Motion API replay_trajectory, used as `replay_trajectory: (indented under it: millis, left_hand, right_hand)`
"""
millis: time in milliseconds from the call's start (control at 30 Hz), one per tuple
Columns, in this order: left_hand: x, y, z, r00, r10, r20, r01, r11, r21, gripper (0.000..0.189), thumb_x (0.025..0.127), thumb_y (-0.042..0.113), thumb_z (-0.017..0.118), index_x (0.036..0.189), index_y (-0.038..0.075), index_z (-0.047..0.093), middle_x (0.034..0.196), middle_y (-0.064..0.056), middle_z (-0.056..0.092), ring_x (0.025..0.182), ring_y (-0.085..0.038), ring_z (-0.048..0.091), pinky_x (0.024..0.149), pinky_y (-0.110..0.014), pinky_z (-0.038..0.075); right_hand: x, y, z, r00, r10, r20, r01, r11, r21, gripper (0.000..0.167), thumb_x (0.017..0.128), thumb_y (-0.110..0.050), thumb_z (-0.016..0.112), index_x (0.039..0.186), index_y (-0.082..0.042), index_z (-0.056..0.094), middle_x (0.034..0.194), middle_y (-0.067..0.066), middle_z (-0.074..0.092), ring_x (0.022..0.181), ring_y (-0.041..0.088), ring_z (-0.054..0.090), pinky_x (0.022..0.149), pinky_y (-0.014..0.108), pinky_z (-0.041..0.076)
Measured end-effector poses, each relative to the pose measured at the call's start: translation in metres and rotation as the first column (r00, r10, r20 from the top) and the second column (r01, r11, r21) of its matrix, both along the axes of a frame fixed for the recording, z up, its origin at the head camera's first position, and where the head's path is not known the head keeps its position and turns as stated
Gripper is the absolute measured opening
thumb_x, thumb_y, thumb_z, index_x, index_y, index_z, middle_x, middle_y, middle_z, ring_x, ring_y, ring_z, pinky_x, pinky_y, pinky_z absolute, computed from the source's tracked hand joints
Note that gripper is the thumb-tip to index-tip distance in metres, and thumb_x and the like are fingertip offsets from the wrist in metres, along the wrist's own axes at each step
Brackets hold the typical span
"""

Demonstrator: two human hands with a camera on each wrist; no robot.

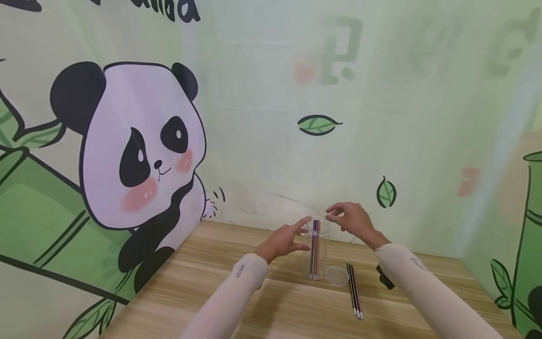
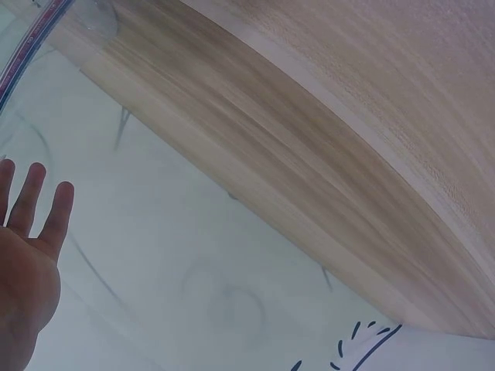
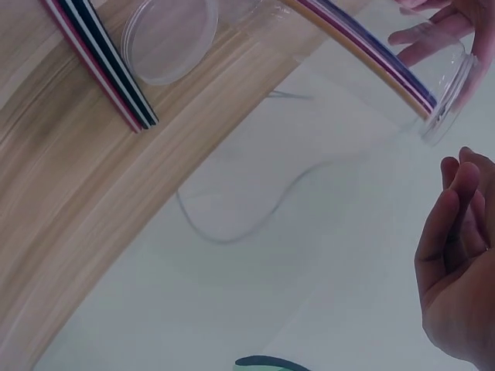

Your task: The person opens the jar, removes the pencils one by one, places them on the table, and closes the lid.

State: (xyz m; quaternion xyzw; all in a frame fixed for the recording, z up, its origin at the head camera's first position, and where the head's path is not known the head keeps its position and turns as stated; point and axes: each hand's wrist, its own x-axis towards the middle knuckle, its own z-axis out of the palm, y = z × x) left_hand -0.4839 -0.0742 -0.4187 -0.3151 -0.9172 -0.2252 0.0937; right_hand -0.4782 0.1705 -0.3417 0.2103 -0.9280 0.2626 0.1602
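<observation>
Standing in the jar (image 1: 323,249) are pencils (image 1: 314,254), loose pencils (image 1: 354,289) left at five o'clock, left hand (image 1: 282,241) spread, hold unclear, right hand (image 1: 356,221) half-curled, empty.

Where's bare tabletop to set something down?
Best: left part of table, between left sleeve and panda backdrop. Narrower strip: between right sleeve and table's right edge. Crowded: middle, with jar, lid and loose pencils close together, left hand and right hand by the jar's mouth.
</observation>
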Motion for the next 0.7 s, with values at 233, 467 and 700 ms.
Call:
replay_trajectory:
  millis: [233,467,700]
  left_hand:
    - [0.000,-0.001,0.001,1.000,0.004,0.000,-0.004,1.000,-0.002,0.090,0.093,0.041,0.076,0.166,0.027,0.024,0.141,-0.005,0.065,0.128,-0.026,0.064,0.110,-0.045,0.048]
    - [0.000,-0.001,0.001,1.000,-0.015,-0.024,0.015,1.000,-0.002,0.090,0.094,0.040,0.076,0.165,0.022,0.025,0.140,-0.006,0.066,0.127,-0.027,0.065,0.108,-0.045,0.050]
    - [0.000,-0.001,0.001,1.000,-0.025,-0.013,0.025,1.000,0.006,0.090,0.094,0.038,0.076,0.166,0.022,0.025,0.140,-0.007,0.066,0.126,-0.030,0.065,0.108,-0.046,0.049]
  right_hand:
    - [0.000,-0.013,-0.006,1.000,0.011,0.028,-0.011,1.000,0.010,0.025,0.097,-0.022,0.076,0.116,-0.007,0.077,0.102,0.013,0.079,0.052,0.014,0.061,0.050,0.029,0.046]
    - [0.001,-0.023,-0.010,0.998,0.025,0.049,-0.026,0.999,0.020,0.023,0.097,-0.021,0.076,0.115,-0.007,0.079,0.098,0.010,0.079,0.055,0.017,0.064,0.051,0.028,0.048]
    - [0.002,-0.028,-0.012,0.998,0.034,0.050,-0.036,0.999,0.029,0.024,0.096,-0.019,0.077,0.116,-0.006,0.078,0.098,0.011,0.079,0.054,0.013,0.063,0.051,0.027,0.050]
